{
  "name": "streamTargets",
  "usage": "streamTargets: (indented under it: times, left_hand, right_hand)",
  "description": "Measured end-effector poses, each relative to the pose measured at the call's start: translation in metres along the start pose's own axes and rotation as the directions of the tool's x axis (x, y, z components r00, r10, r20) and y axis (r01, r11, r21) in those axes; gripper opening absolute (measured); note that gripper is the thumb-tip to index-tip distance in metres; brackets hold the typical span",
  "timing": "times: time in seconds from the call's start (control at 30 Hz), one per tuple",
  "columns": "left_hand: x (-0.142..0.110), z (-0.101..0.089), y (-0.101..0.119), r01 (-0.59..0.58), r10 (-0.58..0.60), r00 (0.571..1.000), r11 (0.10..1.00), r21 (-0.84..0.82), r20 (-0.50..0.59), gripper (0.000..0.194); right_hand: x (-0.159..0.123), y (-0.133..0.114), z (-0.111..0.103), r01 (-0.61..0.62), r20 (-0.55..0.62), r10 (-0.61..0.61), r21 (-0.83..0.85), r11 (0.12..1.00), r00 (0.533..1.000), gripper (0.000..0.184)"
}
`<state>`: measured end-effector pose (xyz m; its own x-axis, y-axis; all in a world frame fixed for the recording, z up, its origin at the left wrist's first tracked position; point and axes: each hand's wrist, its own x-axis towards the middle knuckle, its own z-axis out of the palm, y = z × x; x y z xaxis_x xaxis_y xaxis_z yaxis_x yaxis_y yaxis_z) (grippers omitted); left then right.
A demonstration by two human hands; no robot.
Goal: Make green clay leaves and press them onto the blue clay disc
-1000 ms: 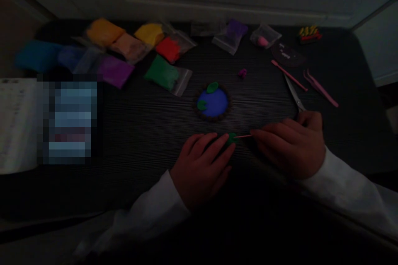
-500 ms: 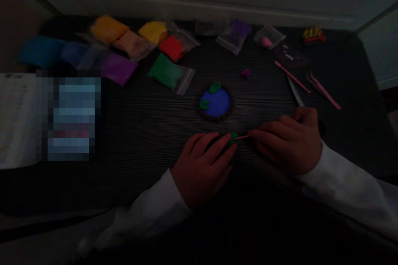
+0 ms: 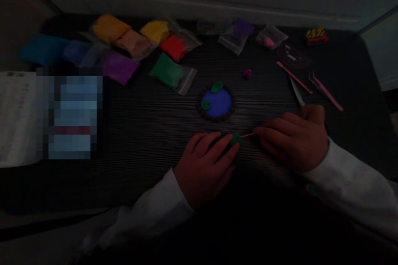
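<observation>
A small green clay piece (image 3: pixel 235 138) lies on the dark table between the index finger and thumb of my left hand (image 3: pixel 203 169), which steadies it. The piece has a notch on its right side. My right hand (image 3: pixel 290 140) pinches a thin pink clay tool (image 3: pixel 247 135), its tip at that notch. Most of the tool is hidden in the hand. Just beyond my hands sits a round blue clay pond (image 3: pixel 221 103) with a brown beaded rim and two green clay leaves (image 3: pixel 217 87) on it.
Bags of coloured clay, such as a green one (image 3: pixel 166 72), line the back and left. A purple clay bit (image 3: pixel 247 73), scissors (image 3: pixel 297 91), a pink stick tool (image 3: pixel 294 76) and pink tweezers (image 3: pixel 326 93) lie right. A paper sheet (image 3: pixel 18 120) and a blurred-out screen (image 3: pixel 74 114) are left.
The tool's tip has drawn back to the right, and the notch in the green piece now shows more. My left hand keeps its hold. The whole view has shifted slightly.
</observation>
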<state>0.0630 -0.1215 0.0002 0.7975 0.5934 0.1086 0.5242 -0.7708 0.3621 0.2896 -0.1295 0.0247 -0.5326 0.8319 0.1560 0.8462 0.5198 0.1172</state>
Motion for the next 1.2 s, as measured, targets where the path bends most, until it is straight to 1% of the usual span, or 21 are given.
streamTargets:
  times: [0.1,0.27,0.37,0.47,0.67,1.0,1.13,1.2]
  left_hand:
    - [0.000,0.000,0.000,-0.008,0.008,1.000,1.000,-0.001,0.002,0.041]
    - [0.000,0.003,0.000,0.022,-0.023,0.999,0.999,-0.024,-0.032,0.040]
    - [-0.001,0.003,0.001,0.016,-0.017,1.000,0.999,-0.044,-0.026,0.038]
    - [-0.001,0.003,0.001,0.007,-0.008,1.000,0.999,-0.054,-0.025,0.038]
    - [0.000,0.005,0.001,0.015,-0.017,0.999,0.999,-0.044,-0.034,0.040]
    - [0.000,0.001,0.002,0.004,-0.004,1.000,0.999,-0.042,-0.012,0.039]
    - [-0.001,-0.003,0.003,0.000,0.000,1.000,1.000,-0.030,-0.006,0.040]
    - [-0.001,-0.004,0.003,-0.014,0.014,1.000,1.000,-0.026,0.021,0.041]
  right_hand:
    - [-0.002,0.003,0.001,-0.008,-0.011,0.008,-0.016,1.000,1.000,0.014]
    - [-0.006,0.003,-0.002,-0.054,-0.019,0.054,0.002,0.999,0.998,0.015]
    - [-0.013,-0.002,-0.005,-0.097,-0.044,0.099,0.045,0.994,0.994,0.018]
    - [-0.020,-0.011,-0.008,-0.120,-0.034,0.123,0.066,0.991,0.992,0.020]
    - [-0.020,-0.023,-0.007,-0.103,-0.036,0.106,0.078,0.992,0.994,0.022]
    - [-0.017,-0.026,-0.007,-0.112,-0.023,0.114,0.071,0.991,0.993,0.019]
    - [-0.018,-0.027,-0.007,-0.096,-0.022,0.098,0.085,0.992,0.995,0.020]
    - [-0.018,-0.028,-0.007,-0.094,-0.026,0.096,0.081,0.992,0.995,0.020]
